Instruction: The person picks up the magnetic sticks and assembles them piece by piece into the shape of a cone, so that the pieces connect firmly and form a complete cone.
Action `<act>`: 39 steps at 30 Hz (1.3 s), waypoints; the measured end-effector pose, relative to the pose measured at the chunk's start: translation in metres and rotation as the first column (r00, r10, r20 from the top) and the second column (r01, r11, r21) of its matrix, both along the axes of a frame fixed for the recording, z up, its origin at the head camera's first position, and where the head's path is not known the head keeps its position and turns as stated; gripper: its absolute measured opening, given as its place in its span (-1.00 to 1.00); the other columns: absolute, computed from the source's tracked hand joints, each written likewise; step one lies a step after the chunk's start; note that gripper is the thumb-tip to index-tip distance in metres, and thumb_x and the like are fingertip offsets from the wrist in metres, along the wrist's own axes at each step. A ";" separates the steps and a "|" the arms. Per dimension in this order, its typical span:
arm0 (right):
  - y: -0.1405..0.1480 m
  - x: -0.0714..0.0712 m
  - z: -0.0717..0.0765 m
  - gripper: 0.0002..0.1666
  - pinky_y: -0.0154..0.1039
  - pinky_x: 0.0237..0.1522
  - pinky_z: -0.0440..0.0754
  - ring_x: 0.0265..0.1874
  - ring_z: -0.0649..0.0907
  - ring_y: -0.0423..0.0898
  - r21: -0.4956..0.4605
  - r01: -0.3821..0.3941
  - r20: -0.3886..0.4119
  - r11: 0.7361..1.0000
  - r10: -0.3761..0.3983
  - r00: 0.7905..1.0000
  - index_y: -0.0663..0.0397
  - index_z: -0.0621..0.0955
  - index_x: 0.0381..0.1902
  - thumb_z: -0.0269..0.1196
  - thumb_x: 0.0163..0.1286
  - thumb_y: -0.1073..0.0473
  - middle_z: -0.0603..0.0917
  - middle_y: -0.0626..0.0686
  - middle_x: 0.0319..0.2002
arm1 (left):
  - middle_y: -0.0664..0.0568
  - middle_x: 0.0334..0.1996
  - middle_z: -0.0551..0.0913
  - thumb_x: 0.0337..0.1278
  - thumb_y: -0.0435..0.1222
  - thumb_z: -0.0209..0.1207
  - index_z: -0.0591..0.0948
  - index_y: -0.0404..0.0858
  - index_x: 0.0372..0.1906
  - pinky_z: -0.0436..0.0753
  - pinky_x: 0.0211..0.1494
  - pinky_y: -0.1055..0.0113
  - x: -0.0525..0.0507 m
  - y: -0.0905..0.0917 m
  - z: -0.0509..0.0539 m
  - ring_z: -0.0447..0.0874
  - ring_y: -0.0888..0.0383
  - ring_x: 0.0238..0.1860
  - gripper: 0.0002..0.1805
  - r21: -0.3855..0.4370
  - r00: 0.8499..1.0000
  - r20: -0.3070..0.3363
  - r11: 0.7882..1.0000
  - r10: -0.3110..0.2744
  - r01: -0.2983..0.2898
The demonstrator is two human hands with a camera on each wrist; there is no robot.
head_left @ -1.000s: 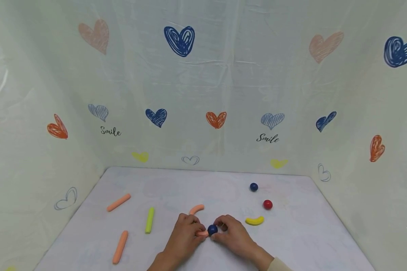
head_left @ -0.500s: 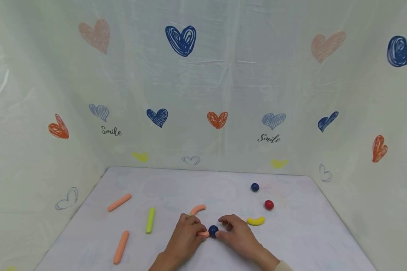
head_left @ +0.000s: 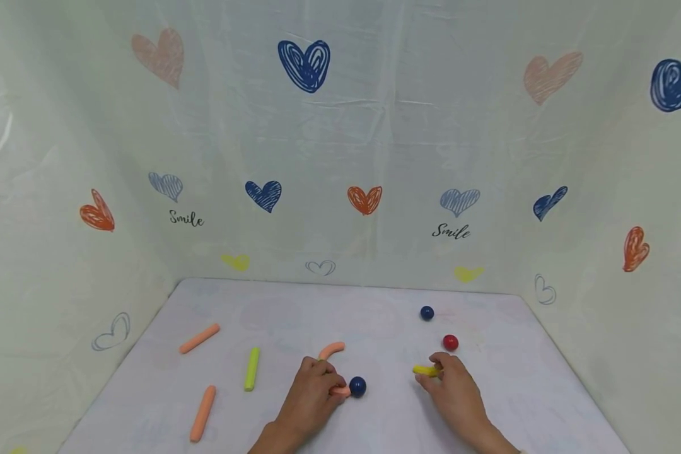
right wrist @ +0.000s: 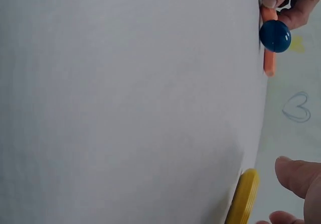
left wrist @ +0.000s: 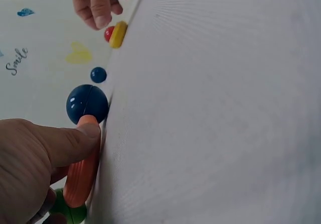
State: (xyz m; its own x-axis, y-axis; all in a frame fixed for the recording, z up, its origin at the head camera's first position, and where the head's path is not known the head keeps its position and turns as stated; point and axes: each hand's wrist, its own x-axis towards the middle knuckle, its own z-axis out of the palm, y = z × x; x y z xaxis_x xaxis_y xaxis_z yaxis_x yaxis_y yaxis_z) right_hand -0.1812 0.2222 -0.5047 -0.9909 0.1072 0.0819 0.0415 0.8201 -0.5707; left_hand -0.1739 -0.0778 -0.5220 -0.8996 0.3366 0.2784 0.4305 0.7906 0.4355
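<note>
Pinched between my left hand's [head_left: 309, 396] thumb and fingers is a short orange piece [head_left: 340, 391]. A dark blue ball [head_left: 357, 386] touches that piece's right end. In the left wrist view a green ball [left wrist: 73, 212] is partly hidden behind the hand and orange piece. My right hand [head_left: 459, 396] is over the right end of a yellow curved piece [head_left: 424, 370], thumb and fingers spread. The right wrist view shows a gap between the thumb and the yellow piece [right wrist: 244, 196].
A curved orange piece [head_left: 333, 349] lies beyond my left hand. To the left are two orange sticks [head_left: 200, 338] [head_left: 203, 413] and a yellow-green stick [head_left: 251, 369]. A red ball [head_left: 451, 342] and another blue ball [head_left: 427, 313] sit at the back right.
My right hand has let go of the blue ball and moved right to the yellow piece. My left hand keeps its grip on the orange piece in the same place.
</note>
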 end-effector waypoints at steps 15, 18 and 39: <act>0.019 -0.028 -0.009 -0.13 0.14 0.19 0.65 0.05 0.65 0.06 -0.053 -0.079 0.100 0.995 0.084 0.991 0.25 0.54 0.33 0.62 0.17 0.01 0.70 0.15 0.14 | 0.30 -0.21 0.62 0.23 -0.10 0.48 0.84 0.04 -0.25 0.53 0.02 0.29 -0.002 0.002 0.000 0.35 0.25 -0.08 -0.92 0.003 1.000 0.017 1.000 -0.012 0.012; 0.021 -0.031 -0.012 -0.07 0.14 0.20 0.63 0.03 0.62 0.04 -0.064 -0.091 0.111 0.994 0.098 0.989 0.28 0.54 0.35 0.64 0.13 -0.02 0.68 0.12 0.11 | 0.29 -0.21 0.63 0.22 -0.11 0.49 0.84 0.03 -0.27 0.54 0.02 0.28 -0.002 0.002 0.000 0.36 0.25 -0.09 -0.94 0.007 1.000 -0.003 1.000 -0.012 0.012; 0.021 -0.039 -0.015 -0.05 -0.13 -0.07 0.57 -0.10 0.55 -0.06 -0.084 -0.132 0.083 0.988 0.139 0.987 0.18 0.50 0.37 0.67 0.07 0.05 0.62 0.05 0.02 | 0.28 -0.21 0.64 0.18 -0.15 0.52 0.85 0.01 -0.26 0.56 0.01 0.30 0.000 0.001 0.000 0.37 0.26 -0.10 -0.93 0.019 0.999 -0.045 1.000 -0.013 0.014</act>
State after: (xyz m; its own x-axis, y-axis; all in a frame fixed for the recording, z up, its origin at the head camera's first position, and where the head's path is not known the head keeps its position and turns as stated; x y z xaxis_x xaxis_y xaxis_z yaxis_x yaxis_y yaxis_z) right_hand -0.2200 0.2430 -0.5201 -0.9996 -0.0261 -0.0103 -0.0138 0.7748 -0.6321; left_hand -0.1736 -0.0770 -0.5219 -0.8816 0.3426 0.3246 0.4602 0.7762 0.4309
